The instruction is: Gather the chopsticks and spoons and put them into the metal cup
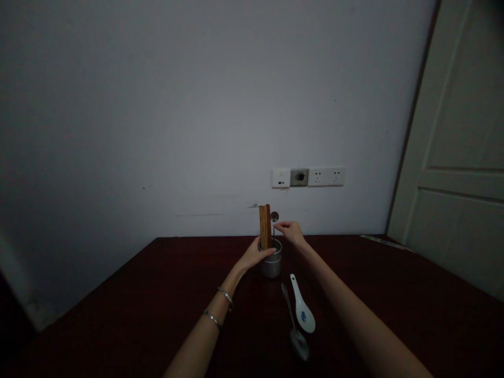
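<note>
A metal cup (271,268) stands on the dark red table, with several wooden chopsticks (265,226) upright in its left side. My left hand (252,254) is wrapped around the cup's rim and left side, its thumb across the front. Above the cup's right edge, my right hand (289,231) pinches the thin handle of a small metal spoon (274,216). That spoon is upright, bowl at the top, its lower end inside or behind the rim. In front of the cup lie a white ceramic spoon (301,307) with a blue mark and a larger metal spoon (299,344).
The dark red table (157,294) reaches back to a grey wall (197,105). Sockets and a switch (308,177) sit low on the wall. A pale door (457,131) stands at the right. A flat strip (388,242) lies along the table's back right edge.
</note>
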The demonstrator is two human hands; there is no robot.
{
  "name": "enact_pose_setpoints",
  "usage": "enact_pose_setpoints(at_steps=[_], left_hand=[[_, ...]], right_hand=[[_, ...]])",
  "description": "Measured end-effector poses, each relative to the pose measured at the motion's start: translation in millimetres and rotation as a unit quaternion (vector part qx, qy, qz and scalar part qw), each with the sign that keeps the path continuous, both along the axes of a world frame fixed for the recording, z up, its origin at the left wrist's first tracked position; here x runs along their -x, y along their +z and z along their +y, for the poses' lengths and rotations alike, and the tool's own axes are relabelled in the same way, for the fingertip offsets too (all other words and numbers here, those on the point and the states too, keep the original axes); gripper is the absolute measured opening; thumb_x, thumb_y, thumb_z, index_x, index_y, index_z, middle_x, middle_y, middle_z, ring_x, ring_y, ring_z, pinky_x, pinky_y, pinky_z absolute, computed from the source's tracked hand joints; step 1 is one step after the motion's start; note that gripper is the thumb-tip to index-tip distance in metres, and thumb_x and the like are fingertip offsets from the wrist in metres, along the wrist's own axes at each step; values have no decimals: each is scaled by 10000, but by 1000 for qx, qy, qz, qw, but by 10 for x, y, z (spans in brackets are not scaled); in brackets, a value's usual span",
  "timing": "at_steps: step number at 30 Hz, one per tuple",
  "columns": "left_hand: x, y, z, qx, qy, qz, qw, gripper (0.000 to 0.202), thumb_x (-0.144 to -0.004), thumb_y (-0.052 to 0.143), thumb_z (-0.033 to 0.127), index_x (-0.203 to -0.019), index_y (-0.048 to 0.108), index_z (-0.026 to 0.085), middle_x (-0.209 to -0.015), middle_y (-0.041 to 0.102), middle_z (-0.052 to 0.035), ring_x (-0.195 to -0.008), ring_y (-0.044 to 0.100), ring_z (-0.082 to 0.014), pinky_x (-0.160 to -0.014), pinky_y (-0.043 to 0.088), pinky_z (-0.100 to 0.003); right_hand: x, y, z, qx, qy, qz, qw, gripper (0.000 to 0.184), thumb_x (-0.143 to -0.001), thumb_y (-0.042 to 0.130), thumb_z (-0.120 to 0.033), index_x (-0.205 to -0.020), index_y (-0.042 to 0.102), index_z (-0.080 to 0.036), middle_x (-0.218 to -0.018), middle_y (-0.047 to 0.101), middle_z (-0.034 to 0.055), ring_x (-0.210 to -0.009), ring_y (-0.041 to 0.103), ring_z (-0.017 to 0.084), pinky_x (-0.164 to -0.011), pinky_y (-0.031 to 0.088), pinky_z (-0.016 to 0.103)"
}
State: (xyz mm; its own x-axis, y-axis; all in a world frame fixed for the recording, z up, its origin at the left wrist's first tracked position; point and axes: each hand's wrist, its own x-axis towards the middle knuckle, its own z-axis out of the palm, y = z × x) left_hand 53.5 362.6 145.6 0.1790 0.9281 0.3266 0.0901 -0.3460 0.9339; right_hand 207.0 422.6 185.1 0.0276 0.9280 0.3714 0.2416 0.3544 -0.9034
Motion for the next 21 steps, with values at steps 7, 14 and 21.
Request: enact_pose_setpoints(at_steps=[7, 14, 21], left_hand=[[13, 6, -20, 7, -11, 10, 1000, 635, -619, 705, 343, -1169, 477, 121, -1147, 547, -135, -1054, 505, -249, -932, 364, -380], [4, -2, -26, 11, -24, -13, 1000, 614, -637, 698, 320, -1181, 476, 143, -1114, 574, -122, -1034, 525, -240, -914, 385, -373], [-1, -6, -25, -4, -12, -2, 1000, 595, -650, 686, 315, -1182, 477, 145, -1152, 554, -111, -1055, 508, -233, -935, 365, -365]], right_hand=[[15, -153, 20, 20, 33, -9, 999, 250, -577, 627, -344, -662, 693, -119, -667, 681, 68, -602, 600, 161, -504, 431, 235], [4, -245, 28, 23, 46, -9, 999, 271, -567, 622, -355, -652, 688, -107, -611, 668, 63, -578, 595, 156, -493, 419, 229], [12, -301, 56, 20, 50, -8, 999, 306, -568, 619, -383, -676, 694, -106, -630, 676, 62, -572, 595, 154, -511, 424, 233]])
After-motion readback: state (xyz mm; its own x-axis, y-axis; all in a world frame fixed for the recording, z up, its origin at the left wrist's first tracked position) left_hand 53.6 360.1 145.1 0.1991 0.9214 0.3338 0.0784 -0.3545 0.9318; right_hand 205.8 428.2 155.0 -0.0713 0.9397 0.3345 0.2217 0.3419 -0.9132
